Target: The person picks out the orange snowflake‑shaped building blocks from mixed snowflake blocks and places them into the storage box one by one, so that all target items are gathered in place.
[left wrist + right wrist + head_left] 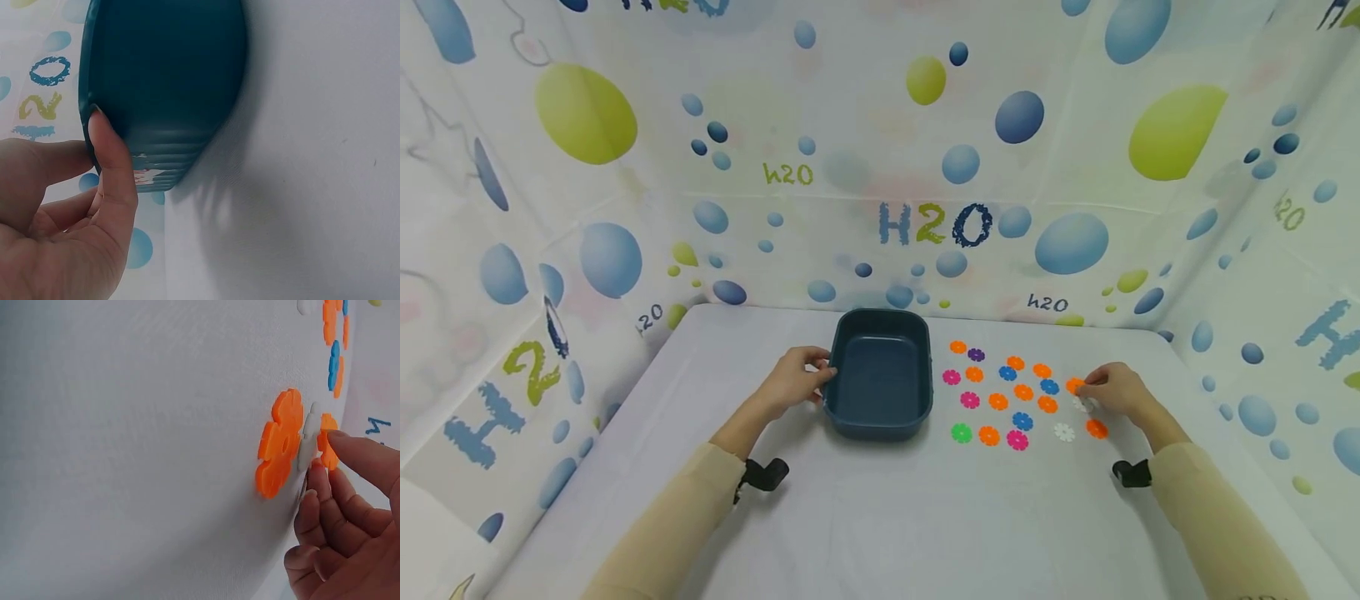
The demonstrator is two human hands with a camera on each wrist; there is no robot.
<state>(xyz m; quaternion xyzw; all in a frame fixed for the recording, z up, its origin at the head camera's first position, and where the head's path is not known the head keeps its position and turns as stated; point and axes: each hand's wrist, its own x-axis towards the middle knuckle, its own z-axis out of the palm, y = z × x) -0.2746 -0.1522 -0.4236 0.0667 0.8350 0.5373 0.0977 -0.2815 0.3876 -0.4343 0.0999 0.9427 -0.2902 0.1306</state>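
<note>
A dark blue rectangular plastic basin [883, 425] stands on the white-covered table. My left hand [796, 375] grips its left rim, and in the left wrist view the thumb and fingers of the left hand [69, 212] pinch the basin's wall [175, 75]. To the right, my right hand [1120, 390] pinches an orange flower-shaped plastic disc [1074, 386] at the outer end of the spread. The right wrist view shows the thumb against that orange disc [327, 442]; its lower edge is partly hidden by fingers. Close by lie a white flower disc [309, 437] and another orange one [281, 444].
Several flower discs lie flat between basin and right hand: orange [997, 402], blue [1022, 422], pink [1018, 440], purple [976, 355], green [962, 432] and white [1064, 432]. A patterned curtain [850, 117] hangs behind the table [895, 525] and at both sides.
</note>
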